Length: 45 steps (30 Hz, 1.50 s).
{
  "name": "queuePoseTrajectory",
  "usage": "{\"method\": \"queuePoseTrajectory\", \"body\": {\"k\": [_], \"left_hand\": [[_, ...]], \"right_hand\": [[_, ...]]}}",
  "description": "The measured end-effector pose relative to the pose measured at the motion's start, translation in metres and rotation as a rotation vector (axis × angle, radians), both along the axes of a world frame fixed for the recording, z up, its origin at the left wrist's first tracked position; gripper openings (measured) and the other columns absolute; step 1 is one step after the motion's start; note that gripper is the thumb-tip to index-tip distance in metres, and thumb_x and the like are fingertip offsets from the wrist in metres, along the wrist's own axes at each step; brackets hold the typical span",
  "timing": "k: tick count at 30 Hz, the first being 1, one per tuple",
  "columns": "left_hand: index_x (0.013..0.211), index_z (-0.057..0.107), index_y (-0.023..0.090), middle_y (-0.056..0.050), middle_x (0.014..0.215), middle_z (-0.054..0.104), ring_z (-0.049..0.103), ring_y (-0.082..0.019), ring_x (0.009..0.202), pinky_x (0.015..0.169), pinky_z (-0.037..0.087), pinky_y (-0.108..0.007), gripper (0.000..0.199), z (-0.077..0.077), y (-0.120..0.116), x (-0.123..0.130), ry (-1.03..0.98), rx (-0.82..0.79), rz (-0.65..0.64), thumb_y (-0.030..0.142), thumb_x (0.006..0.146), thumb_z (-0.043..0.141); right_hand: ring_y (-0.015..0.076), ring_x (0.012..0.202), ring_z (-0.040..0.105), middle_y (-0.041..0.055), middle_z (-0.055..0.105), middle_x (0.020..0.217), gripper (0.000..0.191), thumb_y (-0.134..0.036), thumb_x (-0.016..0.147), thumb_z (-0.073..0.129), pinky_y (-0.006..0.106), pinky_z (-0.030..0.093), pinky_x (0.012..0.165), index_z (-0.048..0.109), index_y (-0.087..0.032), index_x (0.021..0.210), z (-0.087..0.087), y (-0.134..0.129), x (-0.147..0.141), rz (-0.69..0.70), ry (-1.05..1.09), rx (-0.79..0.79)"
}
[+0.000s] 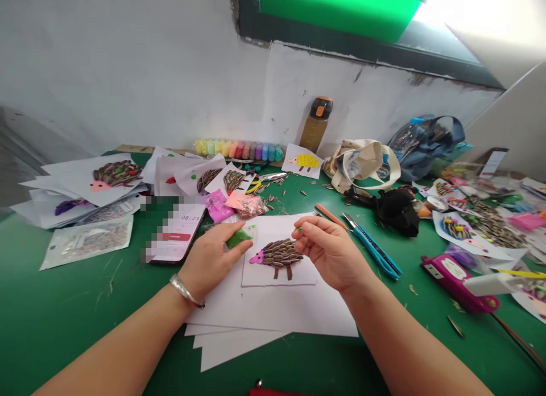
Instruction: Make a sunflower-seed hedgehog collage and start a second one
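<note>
My left hand point(217, 251) is closed on a small clear bag of green modelling clay point(239, 238). Between the thumb and fingertips of my right hand point(326, 247) is a tiny bit of green clay point(300, 229). Below and between both hands lies a white card point(256, 276) with a hedgehog picture point(279, 252). Its spines are striped sunflower seeds, its face is pink clay and its two legs are brown. The right fingers hover by the hedgehog's back end; whether they touch it I cannot tell. Several white sheets point(273, 310) lie under the card.
Left of my left hand lies a phone point(181, 231), near stacked hedgehog pictures point(113, 177). Scissors point(377, 254) and a hot glue gun point(458, 282) lie to the right. Clay packets point(239, 150), a bottle point(314, 126) and bags point(362, 163) stand along the wall.
</note>
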<state>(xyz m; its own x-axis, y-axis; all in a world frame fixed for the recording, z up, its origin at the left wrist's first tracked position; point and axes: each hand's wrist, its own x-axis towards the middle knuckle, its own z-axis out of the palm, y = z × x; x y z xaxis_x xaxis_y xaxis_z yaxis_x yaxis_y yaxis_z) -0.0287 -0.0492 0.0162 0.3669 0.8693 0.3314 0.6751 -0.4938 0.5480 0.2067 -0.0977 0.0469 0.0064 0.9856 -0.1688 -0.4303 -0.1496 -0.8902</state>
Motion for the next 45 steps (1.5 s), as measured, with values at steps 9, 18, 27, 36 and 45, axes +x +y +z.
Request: {"method": "queuePoseTrajectory", "body": {"k": [9,18,27,36,45], "left_hand": [[0.135,0.049,0.014,-0.013,0.129,0.06,0.053,-0.028,0.122,0.106,0.039,-0.046,0.053,-0.013,0.005,0.004,0.116,0.078,-0.046,0.044,0.091,0.052],[0.119,0.063,0.017,-0.011,0.125,0.064,0.055,-0.029,0.118,0.105,0.039,-0.046,0.045,0.045,-0.025,0.04,-0.25,-0.164,-0.088,0.048,0.086,0.06],[0.097,0.064,0.012,-0.009,0.087,0.07,0.067,-0.016,0.078,0.074,0.055,-0.029,0.032,0.071,-0.037,0.095,-1.241,-1.201,-0.15,0.038,0.097,0.046],[0.1,0.064,0.011,-0.013,0.101,0.069,0.068,-0.018,0.085,0.066,0.056,-0.024,0.033,0.068,-0.025,0.074,-1.411,-1.242,-0.026,0.034,0.1,0.04],[0.101,0.065,0.009,-0.015,0.109,0.068,0.066,-0.017,0.097,0.084,0.055,-0.026,0.031,0.055,-0.02,0.059,-1.44,-1.213,-0.013,0.028,0.1,0.041]], "right_hand": [[0.0108,0.067,0.062,0.0029,0.071,0.086,0.028,-0.034,0.077,0.072,0.028,0.049,0.071,0.065,-0.019,0.099,-0.002,0.004,0.009,-0.078,-0.127,0.05],[0.0112,0.06,0.054,-0.0012,0.061,0.066,0.022,-0.038,0.081,0.066,0.026,0.044,0.061,0.064,-0.017,0.077,-0.003,0.001,0.007,-0.083,-0.456,0.225],[0.0219,0.102,0.057,0.0071,0.068,0.111,0.021,-0.019,0.092,0.052,0.042,0.045,0.095,0.071,-0.023,0.098,-0.007,-0.007,-0.006,-0.399,-1.315,0.935],[0.0314,0.137,0.032,0.0055,0.049,0.144,0.049,-0.044,0.097,0.041,0.056,0.016,0.115,0.05,-0.016,0.137,-0.012,-0.012,-0.02,-0.087,-1.629,0.902],[0.0305,0.14,0.027,0.0032,0.044,0.148,0.054,-0.05,0.096,0.041,0.056,0.005,0.118,0.048,-0.017,0.138,-0.015,-0.014,-0.025,0.003,-1.689,0.946]]}}
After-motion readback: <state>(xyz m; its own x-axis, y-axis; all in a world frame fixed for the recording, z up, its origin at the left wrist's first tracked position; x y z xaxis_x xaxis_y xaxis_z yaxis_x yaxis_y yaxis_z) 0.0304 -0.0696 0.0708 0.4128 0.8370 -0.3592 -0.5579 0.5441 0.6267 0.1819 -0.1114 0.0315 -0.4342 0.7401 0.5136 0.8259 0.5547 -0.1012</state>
